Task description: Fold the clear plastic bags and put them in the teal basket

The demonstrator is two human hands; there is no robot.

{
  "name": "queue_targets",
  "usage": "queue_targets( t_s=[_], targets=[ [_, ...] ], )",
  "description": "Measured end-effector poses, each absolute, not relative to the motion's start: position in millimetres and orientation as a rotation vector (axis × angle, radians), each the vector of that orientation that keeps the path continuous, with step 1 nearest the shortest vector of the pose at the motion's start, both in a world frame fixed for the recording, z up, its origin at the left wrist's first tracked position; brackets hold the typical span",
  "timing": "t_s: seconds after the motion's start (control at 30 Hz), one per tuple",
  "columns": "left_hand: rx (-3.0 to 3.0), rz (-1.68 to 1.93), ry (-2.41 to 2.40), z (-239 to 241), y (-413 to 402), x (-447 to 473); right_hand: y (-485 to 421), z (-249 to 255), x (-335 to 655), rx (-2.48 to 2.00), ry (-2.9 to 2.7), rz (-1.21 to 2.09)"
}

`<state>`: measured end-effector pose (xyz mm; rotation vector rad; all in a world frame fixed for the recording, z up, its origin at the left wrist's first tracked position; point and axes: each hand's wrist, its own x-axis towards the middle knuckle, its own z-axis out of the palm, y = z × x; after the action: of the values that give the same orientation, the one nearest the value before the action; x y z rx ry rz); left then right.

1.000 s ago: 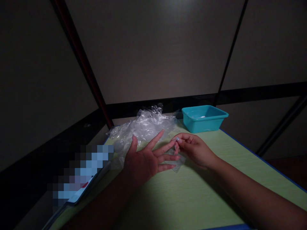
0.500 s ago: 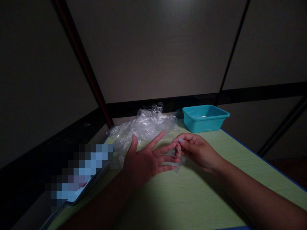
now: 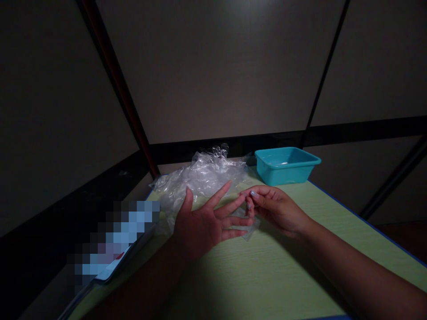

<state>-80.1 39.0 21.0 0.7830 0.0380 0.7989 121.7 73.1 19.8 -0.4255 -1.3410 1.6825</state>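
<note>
My left hand (image 3: 200, 224) is held palm up with its fingers spread wide, holding nothing. My right hand (image 3: 271, 206) is closed in a pinch, thumb against forefinger, right at the fingertips of my left hand. What lies in that pinch, if anything, is too small to make out. Below the two hands a flat piece of clear plastic film (image 3: 247, 234) shows on the table. Behind my left hand spreads a crumpled heap of thin clear plastic (image 3: 210, 171), with finger-like tips at its top resembling disposable gloves.
A turquoise plastic basin (image 3: 283, 173) stands at the back right of the pale green table (image 3: 267, 275), which has a blue edge. At the left edge lies a blurred-out flat object (image 3: 110, 269) with a pale rim. Dark panelled walls (image 3: 227, 75) close off the back and left.
The view has shifted very slightly. My right hand keeps its pinch at the left fingertips, and my left hand stays spread.
</note>
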Motion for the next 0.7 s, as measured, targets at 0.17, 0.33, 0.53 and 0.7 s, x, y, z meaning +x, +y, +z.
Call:
queue_targets(
  t_s=[0.17, 0.33, 0.53, 0.7],
  targets=[
    [0.771, 0.804, 0.042, 21.7, 39.0, -79.5, 73.6, 18.4, 122.5, -0.431, -1.352, 1.668],
    [0.767, 0.845, 0.081, 20.9, 40.3, -80.9, 74.7, 18.5, 123.6, -0.405, -1.344, 1.669],
    [0.735, 0.953, 0.238, 18.4, 45.8, -82.9, 75.8, 18.8, 125.7, -0.402, -1.284, 1.702],
    [0.763, 1.038, 0.334, 16.8, 46.7, -79.9, 76.9, 20.0, 125.8, -0.380, -1.266, 1.731]
  ],
)
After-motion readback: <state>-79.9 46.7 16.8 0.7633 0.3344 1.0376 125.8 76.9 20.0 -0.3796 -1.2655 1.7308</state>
